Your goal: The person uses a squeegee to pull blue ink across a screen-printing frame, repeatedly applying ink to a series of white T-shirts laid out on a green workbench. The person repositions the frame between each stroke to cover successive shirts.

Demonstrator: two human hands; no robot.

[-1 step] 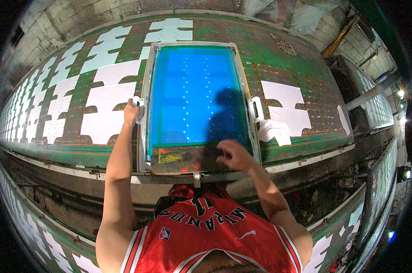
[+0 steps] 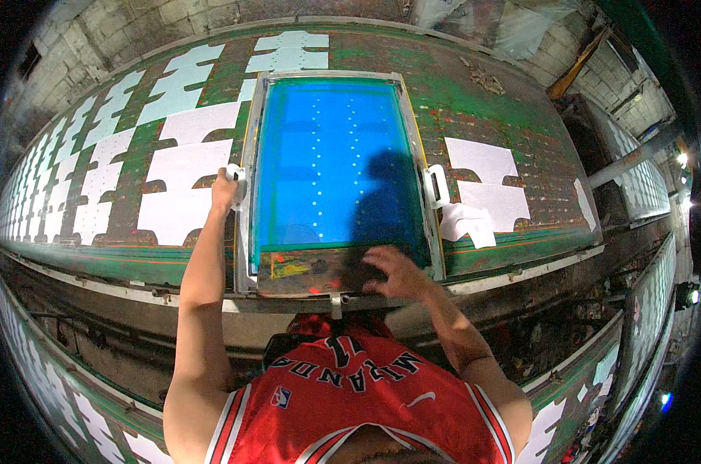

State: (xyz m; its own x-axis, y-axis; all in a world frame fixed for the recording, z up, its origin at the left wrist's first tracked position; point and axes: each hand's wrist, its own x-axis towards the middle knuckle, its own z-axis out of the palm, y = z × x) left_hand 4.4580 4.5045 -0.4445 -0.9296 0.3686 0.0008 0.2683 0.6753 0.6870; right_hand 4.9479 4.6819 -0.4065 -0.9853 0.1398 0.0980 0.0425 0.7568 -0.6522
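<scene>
A framed printing screen with a blue mesh and two rows of pale dots lies flat on the long table. My left hand is closed round the white handle on its left side. Over the screen's near right corner hovers my right hand, a little blurred, with its fingers apart and nothing seen in them. A second white handle on the right side is not held. My shadow falls across the right half of the mesh.
White cut fabric pieces lie in rows to the left; more pieces lie to the right, one crumpled. A metal rail runs along the table's near edge. Another table with white pieces stands at the far right.
My right hand has shifted slightly left and down, and its curled fingers have spread. My left hand and the screen have not visibly moved.
</scene>
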